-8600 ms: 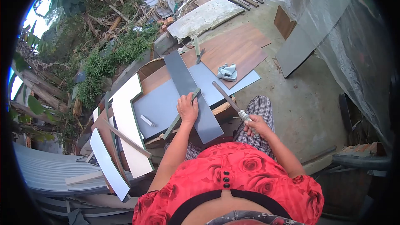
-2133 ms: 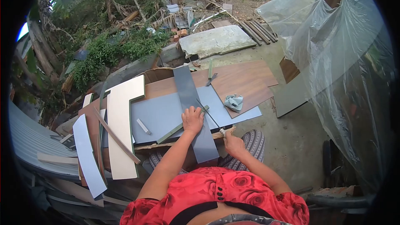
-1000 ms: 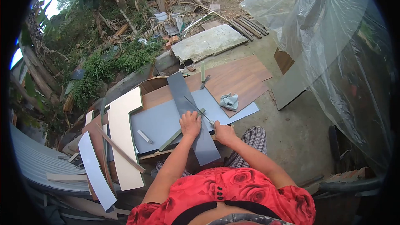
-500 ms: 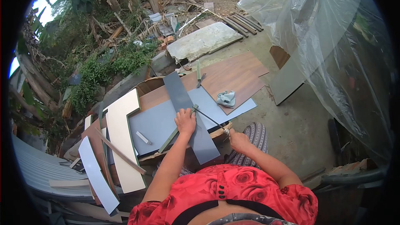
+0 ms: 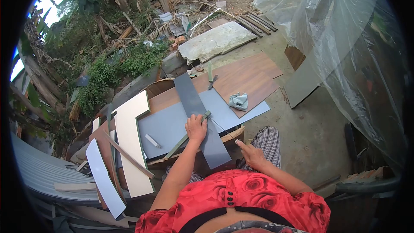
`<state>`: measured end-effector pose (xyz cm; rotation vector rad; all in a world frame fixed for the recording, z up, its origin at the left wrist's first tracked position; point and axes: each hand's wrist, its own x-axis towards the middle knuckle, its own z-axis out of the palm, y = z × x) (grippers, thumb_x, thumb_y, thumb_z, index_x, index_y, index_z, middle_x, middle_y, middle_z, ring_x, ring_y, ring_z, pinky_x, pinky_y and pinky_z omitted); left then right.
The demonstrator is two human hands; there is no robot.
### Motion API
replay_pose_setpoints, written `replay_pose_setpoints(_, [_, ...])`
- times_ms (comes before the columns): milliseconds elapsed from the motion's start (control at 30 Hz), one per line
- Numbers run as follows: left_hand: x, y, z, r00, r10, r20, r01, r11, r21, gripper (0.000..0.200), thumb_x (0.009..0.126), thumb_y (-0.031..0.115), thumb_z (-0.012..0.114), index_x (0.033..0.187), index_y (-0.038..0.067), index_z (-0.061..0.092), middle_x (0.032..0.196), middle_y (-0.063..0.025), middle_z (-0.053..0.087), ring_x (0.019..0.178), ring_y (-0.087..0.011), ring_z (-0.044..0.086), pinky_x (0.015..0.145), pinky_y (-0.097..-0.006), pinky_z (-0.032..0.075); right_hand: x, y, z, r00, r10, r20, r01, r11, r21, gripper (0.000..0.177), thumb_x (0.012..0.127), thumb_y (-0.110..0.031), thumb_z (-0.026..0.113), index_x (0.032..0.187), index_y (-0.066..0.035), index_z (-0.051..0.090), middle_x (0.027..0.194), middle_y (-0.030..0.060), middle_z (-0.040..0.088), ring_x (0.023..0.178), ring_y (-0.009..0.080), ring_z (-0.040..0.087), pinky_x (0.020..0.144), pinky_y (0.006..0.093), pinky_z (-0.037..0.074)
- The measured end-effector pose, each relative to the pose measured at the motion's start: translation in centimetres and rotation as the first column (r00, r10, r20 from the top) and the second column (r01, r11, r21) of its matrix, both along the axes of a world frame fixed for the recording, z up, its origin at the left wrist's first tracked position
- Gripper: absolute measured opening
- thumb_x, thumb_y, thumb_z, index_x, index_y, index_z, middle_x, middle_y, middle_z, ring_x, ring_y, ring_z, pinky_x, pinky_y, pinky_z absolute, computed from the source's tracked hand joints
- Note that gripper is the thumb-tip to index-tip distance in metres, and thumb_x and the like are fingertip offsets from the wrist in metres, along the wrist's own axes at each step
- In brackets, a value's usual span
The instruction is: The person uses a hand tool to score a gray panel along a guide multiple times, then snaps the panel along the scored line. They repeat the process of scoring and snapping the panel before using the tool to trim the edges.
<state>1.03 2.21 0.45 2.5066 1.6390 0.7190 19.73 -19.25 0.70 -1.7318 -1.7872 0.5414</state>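
A long dark grey board [image 5: 217,149] lies slantwise across a larger light grey panel [image 5: 166,114]. Over the board runs a narrow green strip [image 5: 176,146], and my left hand [image 5: 196,128] presses down on it with the fingers curled round it. My right hand [image 5: 252,154] is closed on the pale handle of a long thin-bladed tool [image 5: 224,131]. Its far end reaches up to the board beside the end of the strip, just right of my left fingers. A small pale offcut [image 5: 153,141] rests on the panel to the left.
Brown wood-grain boards [image 5: 254,82] lie beyond the panel, with a crumpled cloth [image 5: 238,101] on one. A hooked tool [image 5: 212,82] sits near their left edge. Cream cut pieces [image 5: 131,146] and a white strip [image 5: 103,177] are piled left. Clear plastic sheeting [image 5: 336,39] hangs at right.
My right hand has drawn the tool a little toward my body, and its blade now appears thinner. My left hand stays on the strip. The whole view has shifted slightly.
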Motion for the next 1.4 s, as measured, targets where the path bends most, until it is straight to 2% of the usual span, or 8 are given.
replay_pose_setpoints(300, [0.1, -0.1, 0.2, 0.999, -0.018, -0.028, 0.018, 1.0, 0.004, 0.017, 0.08, 0.026, 0.063, 0.092, 0.015, 0.057, 0.091, -0.005, 0.049, 0.09, -0.0261, 0.048, 0.077, -0.0402, 0.037, -2.8, 9.2, -0.6, 0.988, -0.006, 0.157, -0.001, 0.999, 0.042, 0.055, 0.081, -0.007, 0.051, 0.134, -0.018, 0.042, 0.086, 0.018, 0.059, 0.065, 0.0368, 0.061, 0.058, 0.0466, 0.05])
replay_pose_setpoints(367, [0.0, -0.1, 0.3, 1.0, -0.009, -0.029, 0.009, 1.0, 0.009, 0.017, 0.08, 0.026, 0.063, 0.092, 0.015, 0.057, 0.091, -0.005, 0.049, 0.09, -0.0261, 0.048, 0.077, -0.0401, 0.037, -3.5, 11.0, -1.1, 0.982, -0.041, 0.186, 0.026, 0.996, 0.084, 0.045, 0.087, -0.014, 0.048, 0.132, -0.019, 0.044, 0.084, 0.0159, 0.06, 0.063, 0.0361, 0.06, 0.056, 0.0479, 0.048])
replay_pose_setpoints(667, [0.4, -0.3, 0.0, 1.0, -0.004, -0.009, 0.005, 1.0, 0.028, 0.017, 0.078, 0.027, 0.064, 0.089, 0.016, 0.057, 0.089, -0.0039, 0.049, 0.088, -0.0252, 0.048, 0.075, -0.04, 0.037, -0.5, 1.2, -0.2, 0.987, -0.023, 0.157, 0.025, 1.0, -0.01, 0.062, 0.079, -0.006, 0.052, 0.138, -0.022, 0.038, 0.08, 0.0156, 0.057, 0.059, 0.0349, 0.06, 0.049, 0.0439, 0.048])
replay_pose_setpoints(767, [0.3, -0.3, 0.0, 1.0, -0.017, -0.022, 0.017, 0.999, 0.03, 0.017, 0.079, 0.027, 0.064, 0.089, 0.016, 0.057, 0.089, -0.0039, 0.049, 0.089, -0.0252, 0.048, 0.075, -0.0401, 0.037, 0.0, 0.2, -1.1, 0.992, -0.009, 0.124, 0.002, 0.998, 0.058, 0.061, 0.079, -0.007, 0.052, 0.137, -0.021, 0.039, 0.076, 0.0145, 0.054, 0.057, 0.0341, 0.058, 0.05, 0.0448, 0.047])
replay_pose_setpoints(1067, [0.4, -0.4, 0.4, 0.999, -0.004, -0.045, 0.005, 1.0, 0.025, 0.018, 0.08, 0.026, 0.063, 0.092, 0.015, 0.056, 0.09, -0.0049, 0.049, 0.089, -0.0264, 0.049, 0.076, -0.0404, 0.038, -3.2, 9.8, -2.2, 0.986, -0.061, 0.158, 0.03, 0.981, 0.191, 0.05, 0.086, -0.012, 0.05, 0.134, -0.021, 0.043, 0.078, 0.0165, 0.057, 0.06, 0.0363, 0.059, 0.054, 0.0452, 0.048])
replay_pose_setpoints(1200, [0.4, -0.2, -0.1, 0.999, 0.007, -0.035, -0.006, 1.0, 0.024, 0.018, 0.08, 0.028, 0.063, 0.092, 0.016, 0.057, 0.091, -0.0049, 0.049, 0.089, -0.0263, 0.049, 0.075, -0.0405, 0.038, -1.6, 4.9, -1.1, 0.991, -0.059, 0.119, 0.038, 0.985, 0.168, 0.051, 0.086, -0.011, 0.051, 0.134, -0.022, 0.043, 0.074, 0.0149, 0.055, 0.059, 0.0351, 0.058, 0.052, 0.0447, 0.047])
replay_pose_setpoints(1267, [0.6, -0.2, -0.2, 1.0, 0.016, -0.018, -0.015, 0.999, 0.028, 0.018, 0.079, 0.029, 0.064, 0.091, 0.016, 0.057, 0.091, -0.0049, 0.048, 0.089, -0.0261, 0.048, 0.075, -0.0405, 0.037, -0.3, 1.0, -0.6, 0.991, -0.025, 0.133, 0.026, 1.0, -0.001, 0.056, 0.08, -0.008, 0.052, 0.134, -0.019, 0.042, 0.076, 0.0132, 0.054, 0.059, 0.0332, 0.058, 0.052, 0.0442, 0.048])
replay_pose_setpoints(1400, [0.5, -0.3, -0.1, 0.999, -0.003, -0.041, 0.003, 1.0, 0.014, 0.019, 0.08, 0.029, 0.064, 0.092, 0.016, 0.056, 0.092, -0.0052, 0.048, 0.089, -0.0267, 0.048, 0.076, -0.0409, 0.038, 0.5, -1.3, -1.3, 0.993, -0.022, 0.117, 0.016, 0.998, 0.054, 0.056, 0.081, -0.008, 0.052, 0.135, -0.02, 0.041, 0.073, 0.0116, 0.05, 0.055, 0.0326, 0.056, 0.049, 0.044, 0.046])
